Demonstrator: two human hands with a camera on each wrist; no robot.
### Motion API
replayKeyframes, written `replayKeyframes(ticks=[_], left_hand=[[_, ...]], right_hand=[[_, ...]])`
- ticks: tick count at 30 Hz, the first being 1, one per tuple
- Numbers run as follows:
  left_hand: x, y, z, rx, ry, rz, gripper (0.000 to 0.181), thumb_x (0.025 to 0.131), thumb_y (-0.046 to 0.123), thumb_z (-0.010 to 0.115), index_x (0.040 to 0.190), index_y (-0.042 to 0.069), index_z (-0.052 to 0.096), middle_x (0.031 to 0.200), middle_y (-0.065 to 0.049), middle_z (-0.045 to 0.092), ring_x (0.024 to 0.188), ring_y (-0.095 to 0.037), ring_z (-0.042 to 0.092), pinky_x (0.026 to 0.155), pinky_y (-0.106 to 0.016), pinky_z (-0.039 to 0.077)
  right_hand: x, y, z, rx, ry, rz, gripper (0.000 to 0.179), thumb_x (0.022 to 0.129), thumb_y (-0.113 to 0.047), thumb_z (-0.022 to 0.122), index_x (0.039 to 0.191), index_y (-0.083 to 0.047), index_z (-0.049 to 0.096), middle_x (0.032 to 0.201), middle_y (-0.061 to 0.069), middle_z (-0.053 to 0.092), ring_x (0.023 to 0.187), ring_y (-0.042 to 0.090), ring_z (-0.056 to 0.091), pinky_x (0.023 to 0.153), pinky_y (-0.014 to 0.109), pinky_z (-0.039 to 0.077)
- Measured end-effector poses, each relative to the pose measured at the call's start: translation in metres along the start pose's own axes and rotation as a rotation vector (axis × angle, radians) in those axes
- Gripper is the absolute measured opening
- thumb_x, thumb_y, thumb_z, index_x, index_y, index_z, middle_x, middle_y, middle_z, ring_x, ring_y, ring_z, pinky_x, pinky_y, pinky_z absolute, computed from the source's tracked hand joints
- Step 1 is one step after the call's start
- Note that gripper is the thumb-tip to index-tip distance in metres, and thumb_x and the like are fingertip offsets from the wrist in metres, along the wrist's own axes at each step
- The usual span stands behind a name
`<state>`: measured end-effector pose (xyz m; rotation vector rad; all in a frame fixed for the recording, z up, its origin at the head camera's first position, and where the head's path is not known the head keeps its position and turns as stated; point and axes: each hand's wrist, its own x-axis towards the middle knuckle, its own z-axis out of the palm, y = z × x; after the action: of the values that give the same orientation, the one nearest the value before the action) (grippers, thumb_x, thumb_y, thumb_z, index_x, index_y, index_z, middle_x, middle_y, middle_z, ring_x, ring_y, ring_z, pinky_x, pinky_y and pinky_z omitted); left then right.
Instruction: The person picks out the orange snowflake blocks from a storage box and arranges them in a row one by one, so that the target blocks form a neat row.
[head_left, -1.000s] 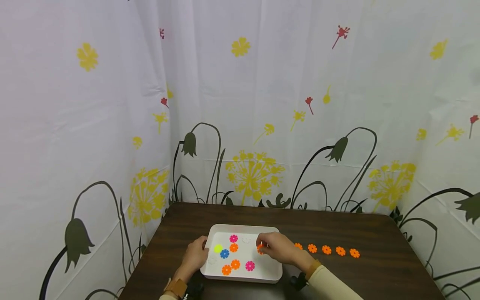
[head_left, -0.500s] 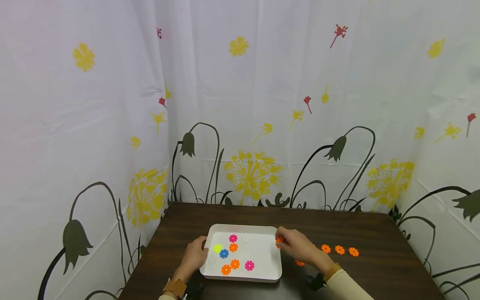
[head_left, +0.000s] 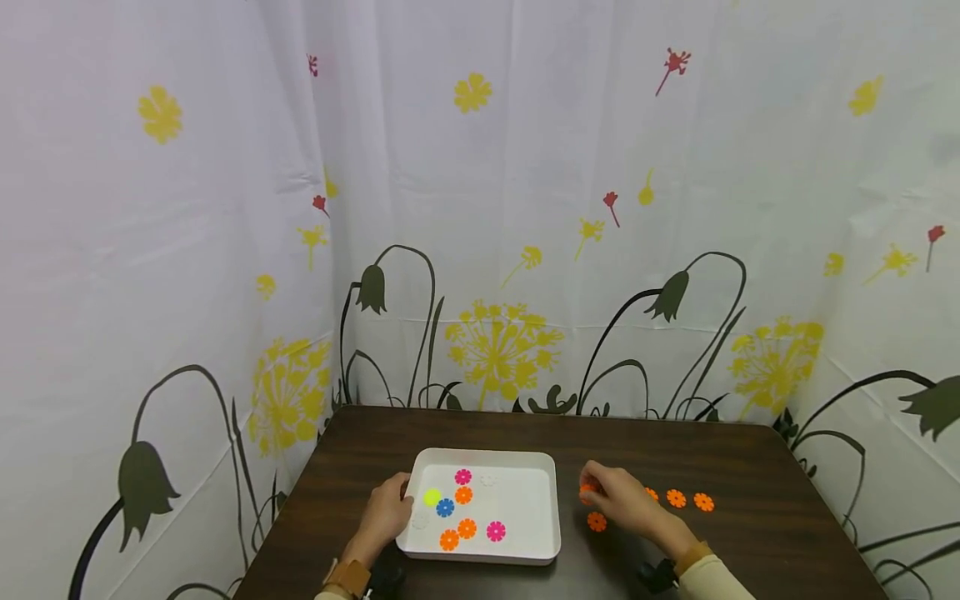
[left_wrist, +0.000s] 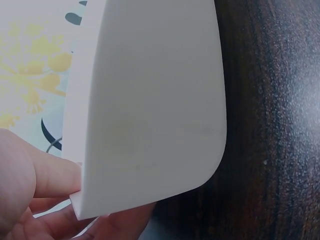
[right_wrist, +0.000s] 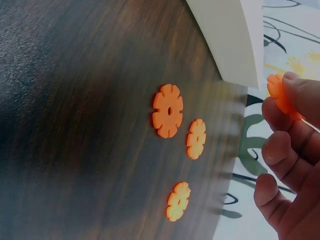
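Note:
At its left side the white tray (head_left: 525, 508) is held by my left hand (head_left: 386, 510); in the left wrist view the thumb (left_wrist: 57, 176) lies on the rim and fingers are underneath. My right hand (head_left: 628, 502) pinches an orange flower-shaped disc (right_wrist: 281, 95) between thumb and fingertip, above the table just right of the tray. Below that hand lies another orange disc (head_left: 597, 522) on the table. Inside the tray are several notched discs: orange (head_left: 464, 495), pink (head_left: 496, 531), blue (head_left: 445, 507), yellow (head_left: 432, 497) and clear white (head_left: 488, 481).
A row of orange discs (head_left: 676, 498) lies on the dark wooden table (head_left: 750, 467) to the right, partly covered by my right hand. Behind the table hangs a white curtain (head_left: 420, 150) with flower prints. Straps with small cameras sit on both wrists.
My right hand has lifted an orange disc from the tray and carried it right, past the tray's edge and over the table. The left hand keeps its hold on the tray.

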<state>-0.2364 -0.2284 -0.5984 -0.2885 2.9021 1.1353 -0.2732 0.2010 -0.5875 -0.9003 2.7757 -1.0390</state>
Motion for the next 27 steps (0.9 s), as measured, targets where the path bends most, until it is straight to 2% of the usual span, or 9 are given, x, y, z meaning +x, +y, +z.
replayKeyframes(ticks=[7, 12, 16, 27], left_hand=[[0.000, -0.001, 0.001, 0.004, 0.009, 0.028, 0.041, 0.098, 0.000, 0.065, 0.138, -0.007, 0.061, 0.119, -0.025, 0.071, 0.092, -0.029, 0.066, 0.088, -0.056, 0.056], [0.001, -0.002, 0.000, 0.013, 0.015, 0.029, 0.041, 0.098, 0.000, 0.065, 0.138, -0.007, 0.061, 0.122, -0.026, 0.071, 0.094, -0.030, 0.066, 0.090, -0.058, 0.056], [0.001, -0.001, -0.001, 0.011, 0.020, 0.024, 0.041, 0.099, 0.001, 0.066, 0.138, -0.007, 0.060, 0.122, -0.026, 0.071, 0.093, -0.029, 0.066, 0.089, -0.056, 0.057], [-0.002, 0.000, 0.001, 0.000, 0.008, 0.011, 0.041, 0.099, 0.002, 0.065, 0.139, -0.006, 0.061, 0.121, -0.024, 0.071, 0.092, -0.028, 0.066, 0.089, -0.056, 0.057]], right_hand=[[-0.013, 0.009, -0.003, 0.019, 0.031, 0.041, 0.010, 0.100, -0.014, 0.073, 0.104, -0.014, 0.064, 0.083, -0.007, 0.067, 0.067, 0.000, 0.055, 0.058, 0.025, 0.048], [-0.025, 0.019, -0.004, 0.024, 0.015, 0.097, 0.011, 0.100, -0.017, 0.073, 0.106, -0.015, 0.064, 0.084, -0.007, 0.067, 0.068, 0.001, 0.055, 0.059, 0.025, 0.047], [-0.032, 0.026, -0.007, 0.040, 0.028, 0.118, 0.010, 0.100, -0.013, 0.072, 0.105, -0.013, 0.063, 0.086, -0.004, 0.071, 0.070, 0.004, 0.060, 0.060, 0.026, 0.048], [-0.045, 0.043, -0.009, 0.023, 0.013, 0.191, 0.009, 0.101, -0.015, 0.071, 0.103, -0.014, 0.062, 0.083, -0.004, 0.066, 0.066, 0.003, 0.053, 0.058, 0.026, 0.044]])
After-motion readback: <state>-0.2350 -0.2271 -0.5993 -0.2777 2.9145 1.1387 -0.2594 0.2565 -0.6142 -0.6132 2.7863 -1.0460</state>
